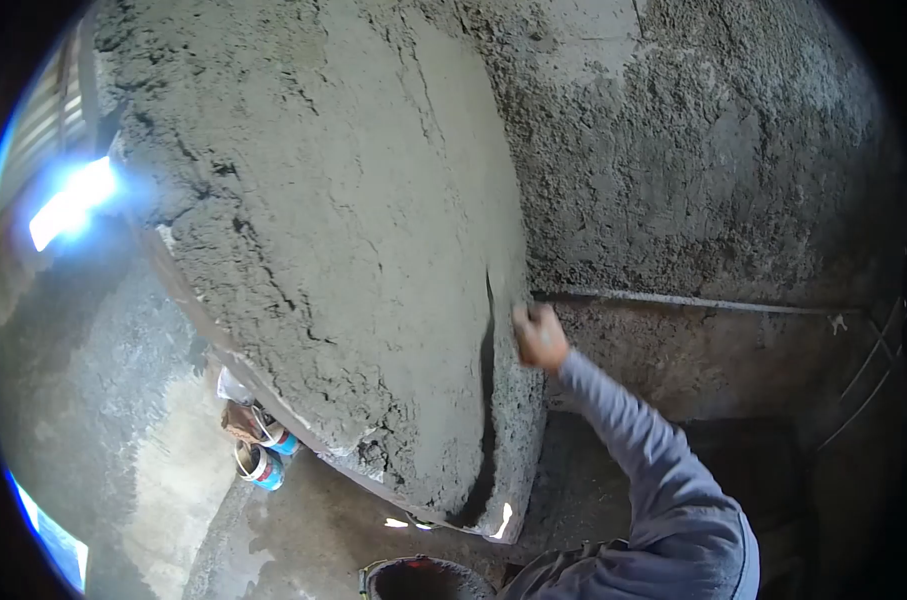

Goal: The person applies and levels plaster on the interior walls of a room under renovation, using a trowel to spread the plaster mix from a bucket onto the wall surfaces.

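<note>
My right hand [540, 340], at the end of a grey sleeve, is closed close to the right edge of a freshly plastered wall [403, 220]. Its fingers face the wall, and I cannot tell what they hold. Just left of the hand, a long dark gap or shadow [488, 400] runs down the plaster, with a narrow rough strip [518, 450] beside it. The plaster is smoother in the middle, with cracks and rough patches toward its left edge. My left hand is out of view.
A rough grey wall [673, 150] meets the plastered one on the right, crossed by a pale horizontal ledge [703, 301]. At the bottom stands a mortar tub [428, 580]. Small buckets [260, 467] sit on the floor at left. Bright light [73, 203] enters at far left.
</note>
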A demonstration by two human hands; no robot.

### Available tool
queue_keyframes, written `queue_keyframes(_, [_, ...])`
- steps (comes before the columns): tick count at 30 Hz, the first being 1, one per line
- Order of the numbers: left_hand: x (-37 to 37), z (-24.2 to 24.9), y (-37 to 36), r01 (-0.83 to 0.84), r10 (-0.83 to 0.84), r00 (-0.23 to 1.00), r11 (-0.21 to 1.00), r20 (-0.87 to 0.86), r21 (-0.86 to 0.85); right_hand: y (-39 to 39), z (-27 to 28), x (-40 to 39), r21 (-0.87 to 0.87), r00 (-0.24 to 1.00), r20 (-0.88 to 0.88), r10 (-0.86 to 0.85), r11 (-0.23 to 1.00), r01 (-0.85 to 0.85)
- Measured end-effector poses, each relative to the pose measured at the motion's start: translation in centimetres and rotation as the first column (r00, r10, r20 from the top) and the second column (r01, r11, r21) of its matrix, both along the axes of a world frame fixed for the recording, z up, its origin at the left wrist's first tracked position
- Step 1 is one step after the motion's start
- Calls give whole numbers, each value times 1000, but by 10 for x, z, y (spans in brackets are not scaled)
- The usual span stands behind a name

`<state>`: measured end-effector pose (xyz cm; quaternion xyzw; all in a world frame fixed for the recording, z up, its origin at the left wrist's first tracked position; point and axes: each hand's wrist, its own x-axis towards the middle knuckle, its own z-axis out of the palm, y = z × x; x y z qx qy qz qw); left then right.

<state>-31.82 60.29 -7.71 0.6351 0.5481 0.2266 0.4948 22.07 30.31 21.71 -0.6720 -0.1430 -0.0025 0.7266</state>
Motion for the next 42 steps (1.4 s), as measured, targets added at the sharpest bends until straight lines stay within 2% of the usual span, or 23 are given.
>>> queue_keyframes(3, [-9, -24, 23, 28, -28, 1000, 999, 2, -25, -71, -210, -109, -59, 874, -480, 76, 991, -118])
queue_keyframes(5, [-9, -31, 43, 89, -88, 996, 993, 18, -77, -109, -248, -195, -448, 767, -518, -379, 884, 135])
queue_keyframes(6, [-14, -33, 52, 140, -137, 990, 982, 25, -131, -148, -342, -221, -241, 670, -662, -336, 942, 233])
queue_keyframes(7, [-17, -34, 54, 134, -134, 991, 984, 11, -118, -183, -367, -245, -714, 768, -414, -489, 698, 59])
queue_keyframes(9, [3, -11, 38, 235, -215, 959, 968, -187, 91, -207, -369, -283, -748, 747, -299, -594, 632, 203])
queue_keyframes(12, [23, 31, 19, 302, -298, 941, 953, -163, 2, -236, -351, -347, -798, 617, -10, -787, 378, 469])
queue_keyframes(14, [38, 45, 9, 247, -259, 958, 964, -122, -101, -247, -345, -340, -833, 636, -75, -768, 399, 384])
queue_keyframes(16, [50, 48, -6, 200, -128, 926, 964, 355, -174, -254, -344, -322, -856, 691, -147, -708, 441, 270])
queue_keyframes(21, [71, 72, -52, 201, -116, 923, 958, 368, -204, -230, -331, -251, -815, 813, -368, -452, 578, -48])
queue_keyframes(23, [65, 67, -69, 204, -181, 951, 976, 253, -71, -213, -320, -228, -763, 832, -434, -346, 632, -136])
queue_keyframes(25, [85, 88, -114, 77, -12, 930, 983, 367, -164, -209, -329, -214, -579, 920, -308, -242, 815, 21])
queue_keyframes(27, [81, 81, -135, 115, -132, 986, 980, 99, 163, -212, -314, -201, -613, 958, -227, -175, 790, -2])
queue_keyframes(29, [92, 98, -171, 136, -123, 988, 979, -92, 150, -237, -367, -183, -393, 963, -270, 14, 911, -123])
queue_keyframes(30, [100, 104, -193, 119, -104, 991, 968, -81, 223, -242, -330, -181, -263, 944, -324, 67, 952, -158])
queue_keyframes(31, [107, 107, -214, 102, -84, 994, 950, -71, 294, -251, -302, -173, -610, 947, -321, -20, 769, -190])
queue_keyframes(32, [106, 90, -226, 115, -63, 985, 931, -160, 346, -268, -302, -160, -685, 937, -344, 53, 669, -289])
queue_keyframes(33, [130, 135, -265, 35, -39, 999, 976, 16, 214, -289, -307, -156, -717, 989, -48, 140, 685, -132])
queue_keyframes(34, [127, 115, -270, 151, -132, 989, 905, -73, 398, -315, -358, -142, -512, 985, -14, 170, 845, -153])
queue_keyframes(35, [146, 142, -294, 28, -23, 999, 974, -25, 223, -335, -337, -131, -374, 914, -331, 233, 857, -354])
queue_keyframes(36, [148, 144, -306, 73, -45, 994, 950, -98, 305, -375, -370, -117, -330, 829, -515, 219, 842, -427])
queue_keyframes(38, [170, 169, -335, 15, -48, 978, 986, 202, 164, -399, -319, -91, -286, 739, -634, 227, 820, -497])
queue_keyframes(40, [178, 179, -345, -45, -2, 935, 991, 356, 123, -414, -270, -74, -422, 803, -537, 259, 741, -522])
queue_keyframes(42, [186, 200, -363, 47, -54, 900, 999, 432, 27, -428, -249, -65, -194, 847, -351, 399, 854, -483])
